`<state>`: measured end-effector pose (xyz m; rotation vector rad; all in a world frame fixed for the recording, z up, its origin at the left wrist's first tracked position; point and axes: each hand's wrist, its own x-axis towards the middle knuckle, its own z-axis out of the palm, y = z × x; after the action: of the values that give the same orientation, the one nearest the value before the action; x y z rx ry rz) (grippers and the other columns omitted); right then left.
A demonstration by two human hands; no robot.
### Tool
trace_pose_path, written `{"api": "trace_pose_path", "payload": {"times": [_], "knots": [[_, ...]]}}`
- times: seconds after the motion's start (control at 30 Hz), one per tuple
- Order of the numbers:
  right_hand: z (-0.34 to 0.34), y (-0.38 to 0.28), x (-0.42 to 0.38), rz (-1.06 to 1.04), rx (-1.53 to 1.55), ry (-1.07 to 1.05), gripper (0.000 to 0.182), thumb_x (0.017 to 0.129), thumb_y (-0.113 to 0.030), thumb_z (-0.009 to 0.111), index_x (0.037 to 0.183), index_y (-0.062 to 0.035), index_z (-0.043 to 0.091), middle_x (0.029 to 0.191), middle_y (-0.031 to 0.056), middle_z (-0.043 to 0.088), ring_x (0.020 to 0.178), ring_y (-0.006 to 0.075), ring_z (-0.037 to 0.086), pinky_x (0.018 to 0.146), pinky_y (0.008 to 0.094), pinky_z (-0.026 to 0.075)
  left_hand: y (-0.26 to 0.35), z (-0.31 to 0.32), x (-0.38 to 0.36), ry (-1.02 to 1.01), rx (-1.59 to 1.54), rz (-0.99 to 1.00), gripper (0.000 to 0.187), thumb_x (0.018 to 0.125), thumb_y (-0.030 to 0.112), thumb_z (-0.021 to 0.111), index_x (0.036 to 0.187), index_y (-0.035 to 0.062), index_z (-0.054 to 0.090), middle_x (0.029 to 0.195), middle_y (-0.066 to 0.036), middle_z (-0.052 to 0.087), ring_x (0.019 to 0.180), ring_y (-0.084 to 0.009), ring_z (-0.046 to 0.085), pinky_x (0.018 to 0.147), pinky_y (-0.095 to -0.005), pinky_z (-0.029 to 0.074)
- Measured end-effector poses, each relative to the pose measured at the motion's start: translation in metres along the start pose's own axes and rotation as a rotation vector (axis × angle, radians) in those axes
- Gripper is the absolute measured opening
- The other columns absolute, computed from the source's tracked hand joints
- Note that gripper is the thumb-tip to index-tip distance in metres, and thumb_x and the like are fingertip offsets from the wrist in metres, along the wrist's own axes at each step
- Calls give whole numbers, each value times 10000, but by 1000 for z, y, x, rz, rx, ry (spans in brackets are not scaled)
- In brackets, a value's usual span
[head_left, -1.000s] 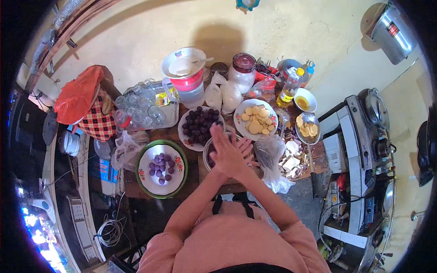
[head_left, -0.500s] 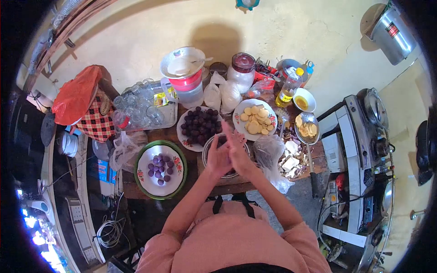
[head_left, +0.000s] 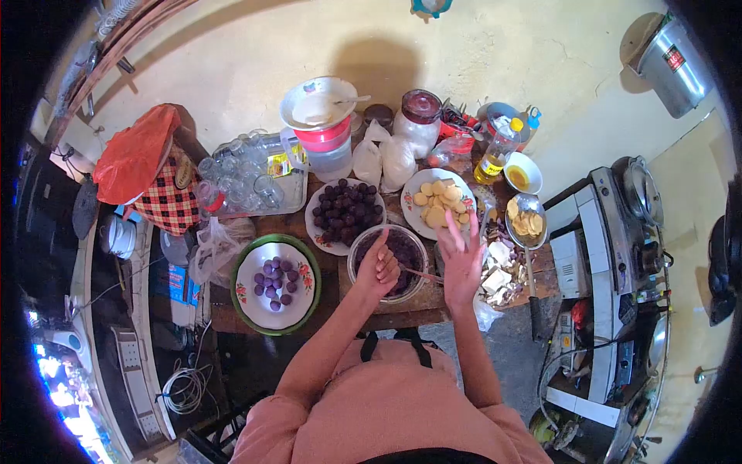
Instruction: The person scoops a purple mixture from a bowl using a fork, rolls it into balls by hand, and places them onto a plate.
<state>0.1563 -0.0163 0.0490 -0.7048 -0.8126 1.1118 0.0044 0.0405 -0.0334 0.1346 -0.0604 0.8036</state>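
My left hand is over the left side of a bowl of purple mash. Its fingers are curled into the palm with the thumb side up; whatever they hold is hidden. To the right of the bowl, my right hand is raised with its fingers spread and nothing visible in it. A thin utensil handle slants out of the bowl between the hands. Purple balls lie on a flowered, green-rimmed plate to the left. Behind the bowl, darker purple balls are heaped on another plate.
A plate of pale yellow discs and an oil bottle stand behind my right hand. A strainer holds yellow pieces. Glass jars fill a tray at the back left. A stove stands at the right.
My hands were pressed together above the bowl and have come apart. The right one moved right and spread its fingers; the left one curled. The bowl's contents now show.
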Motion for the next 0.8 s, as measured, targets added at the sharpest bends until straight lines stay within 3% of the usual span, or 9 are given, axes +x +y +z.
{"api": "trace_pose_path", "payload": {"times": [0.03,0.13,0.23,0.33,0.43,0.53,0.63,0.73,0.8], "knots": [[-3,0,-3,31,33,-4,613,925,-524,179,1420,-169,110,1412,178,265,1286,328,296,1069,453,166,0,7,2,-66,-26,20,411,886,432,479,668,99,581,620,-13,563,421,-83,471,323,-170,346],[-7,-1,-9,81,5,54,608,928,-517,176,1420,-168,107,1397,183,292,1256,348,337,1055,461,210,-13,118,20,962,37,158,407,905,430,444,920,67,630,725,-56,612,529,-113,531,399,-164,425],[-1,-1,-12,107,-86,102,581,937,-493,179,1420,-177,113,1376,195,324,1248,357,345,1057,456,207,-14,121,17,852,54,117,465,907,441,427,1130,56,560,811,-80,633,615,-144,561,479,-163,476],[-2,10,-14,75,-72,57,572,943,-463,209,1418,-155,125,1375,193,327,1242,336,359,1061,436,205,-6,37,3,595,145,-43,488,883,471,450,1108,53,563,789,-78,629,580,-121,543,417,-161,430],[-6,19,-15,67,-56,23,602,935,-481,224,1414,-129,126,1384,178,319,1249,320,353,1065,430,195,-6,-7,1,-236,-100,-63,466,879,461,460,1072,54,578,778,-89,625,559,-87,518,359,-155,354],[-6,22,-18,113,-43,-4,572,945,-444,239,1414,-136,132,1389,173,310,1260,311,337,1063,429,196,-5,-11,-1,-193,-75,18,454,909,453,398,1075,65,565,750,-91,624,511,-77,476,351,-173,302],[-6,35,-19,166,-78,49,564,947,-411,278,1410,-122,137,1403,133,300,1269,289,324,1061,423,200,0,8,-4,273,200,119,534,908,516,335,1200,88,466,937,-87,585,745,-117,565,564,-222,467],[14,41,-13,488,13,178,566,941,-396,323,1406,-117,161,1416,84,290,1272,262,317,1059,412,206,-19,39,8,395,387,326,635,909,558,220,1361,116,284,1336,-157,375,1217,-287,367,965,-394,345],[33,51,-13,494,108,199,576,929,-404,379,1382,-79,237,1375,59,340,1239,218,349,1038,375,248,-31,28,11,505,1264,300,663,907,563,165,1400,120,174,1435,-114,167,1313,-297,120,1031,-454,120]]}}
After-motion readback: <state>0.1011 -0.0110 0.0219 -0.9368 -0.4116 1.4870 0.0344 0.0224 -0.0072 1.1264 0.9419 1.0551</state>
